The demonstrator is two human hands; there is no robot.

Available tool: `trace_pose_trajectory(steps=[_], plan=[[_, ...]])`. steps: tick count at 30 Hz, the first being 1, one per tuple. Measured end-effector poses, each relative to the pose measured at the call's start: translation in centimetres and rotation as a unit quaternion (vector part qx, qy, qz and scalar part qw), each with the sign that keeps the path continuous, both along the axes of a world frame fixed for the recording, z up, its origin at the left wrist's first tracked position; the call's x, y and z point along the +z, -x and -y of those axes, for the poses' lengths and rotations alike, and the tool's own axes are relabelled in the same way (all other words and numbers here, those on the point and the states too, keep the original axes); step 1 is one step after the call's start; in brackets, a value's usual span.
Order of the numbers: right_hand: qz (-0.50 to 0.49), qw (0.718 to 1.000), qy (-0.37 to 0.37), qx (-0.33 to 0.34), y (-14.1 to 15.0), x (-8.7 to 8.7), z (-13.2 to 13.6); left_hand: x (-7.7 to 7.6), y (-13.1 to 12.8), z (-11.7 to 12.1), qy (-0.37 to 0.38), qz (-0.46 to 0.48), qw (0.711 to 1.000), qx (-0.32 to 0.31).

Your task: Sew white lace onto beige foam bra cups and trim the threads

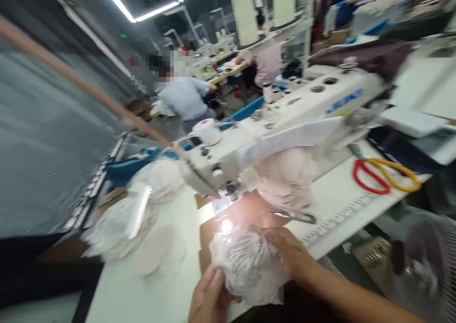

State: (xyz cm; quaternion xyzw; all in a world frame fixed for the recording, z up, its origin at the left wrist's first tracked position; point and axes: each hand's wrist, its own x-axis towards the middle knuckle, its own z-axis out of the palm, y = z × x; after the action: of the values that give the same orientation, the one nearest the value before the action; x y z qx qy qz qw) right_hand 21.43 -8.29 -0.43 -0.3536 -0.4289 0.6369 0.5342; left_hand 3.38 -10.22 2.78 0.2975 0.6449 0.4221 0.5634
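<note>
A white lace fabric piece (251, 266) is held between my two hands at the front edge of the sewing table. My left hand (212, 294) grips its lower left side, thumb on top and the other fingers underneath. On its upper right side lies my right hand (287, 254), fingers curled against the lace and partly hidden. Just beyond stands a white sewing machine (285, 123), its lit needle area (228, 194) above the cloth. Behind the needle, pale pink fabric pieces (288, 175) are heaped under the machine arm. Motion blurs the view.
Stacked white lace pieces (121, 228) lie on the left of the table (117, 294). Thread snips (295, 216) and red-and-yellow-handled scissors (386, 175) rest to the right. A fan (423, 270) stands low at right. A person (185, 97) sits farther back near other machines.
</note>
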Motion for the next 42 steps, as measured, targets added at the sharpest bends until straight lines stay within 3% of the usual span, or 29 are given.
trace_pose_trajectory(steps=[4, 8, 12, 16, 19, 22, 24, 26, 29, 33, 42], plan=[[0.072, 0.996, -0.019, 0.044, 0.1, 0.4, -0.1, -0.1, 0.2, -0.2, -0.026, 0.156, 0.986, -0.046], [0.121, 0.990, -0.029, 0.071, 1.6, 0.6, 0.3, -0.4, 0.0, 0.6, -0.092, 0.198, 0.970, -0.108], [0.127, 0.989, 0.036, 0.068, 2.5, 0.3, 0.5, -2.0, 1.0, 1.2, -0.099, 0.213, 0.962, -0.141], [0.117, 0.989, 0.085, 0.031, 2.0, 0.9, 0.3, -2.8, 4.4, 1.3, -0.049, 0.161, 0.975, -0.147], [0.165, 0.984, 0.046, 0.048, 1.9, 1.7, 0.1, -1.5, 7.3, 1.3, -0.135, 0.050, 0.979, -0.142], [0.235, 0.961, -0.023, 0.143, 2.6, 2.0, 0.2, 0.6, 8.4, 1.2, -0.224, -0.092, 0.951, -0.192], [0.253, 0.943, -0.063, 0.207, 3.3, 2.1, 0.3, 1.7, 8.0, 0.9, -0.214, -0.141, 0.931, -0.261], [0.253, 0.938, -0.083, 0.221, 3.8, 2.1, 0.4, 2.2, 7.2, 0.6, -0.186, -0.136, 0.918, -0.323], [0.260, 0.946, -0.101, 0.165, 4.3, 2.3, 0.5, 1.9, 6.3, 0.3, -0.184, -0.098, 0.910, -0.358], [0.288, 0.947, -0.085, 0.113, 4.4, 2.4, 0.4, 1.3, 6.1, 0.2, -0.196, -0.067, 0.908, -0.364], [0.318, 0.939, -0.085, 0.099, 4.6, 1.9, 0.1, 1.2, 5.9, -0.6, -0.206, -0.110, 0.917, -0.322]])
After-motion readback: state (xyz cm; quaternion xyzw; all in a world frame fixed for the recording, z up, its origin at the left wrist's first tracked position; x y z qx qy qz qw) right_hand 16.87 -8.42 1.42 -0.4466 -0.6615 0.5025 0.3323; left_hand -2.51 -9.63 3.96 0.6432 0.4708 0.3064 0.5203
